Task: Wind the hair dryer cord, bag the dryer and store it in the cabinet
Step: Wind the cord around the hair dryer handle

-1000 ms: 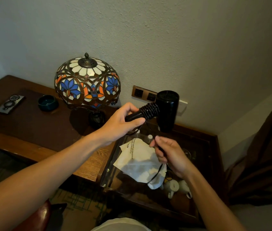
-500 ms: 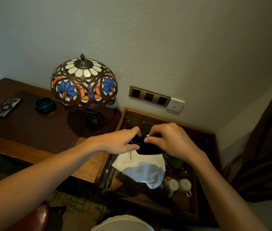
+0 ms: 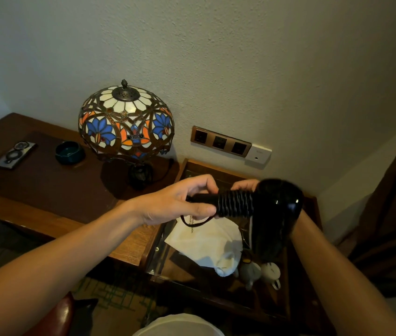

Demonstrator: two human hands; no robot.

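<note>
Cord [image 3: 234, 204] sits mostly coiled round the dryer [image 3: 274, 214] handle, one loop dangling. Left hand [image 3: 180, 204] clasps the handle end; right hand [image 3: 245, 185], mostly hidden, grip unclear. White bag [image 3: 206, 241] waits below; bagging, storing remain.

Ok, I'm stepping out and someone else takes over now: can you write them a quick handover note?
Left hand: grips the hair dryer by its handle.
Right hand: mostly hidden behind the dryer, supporting it.
Cord: coiled around the handle; a short loop hangs loose below.
White bag: lies empty on the glass-topped cabinet, beneath the dryer.
Done: most winding.
Left: tuck the loop, bag the dryer, store it.
</note>
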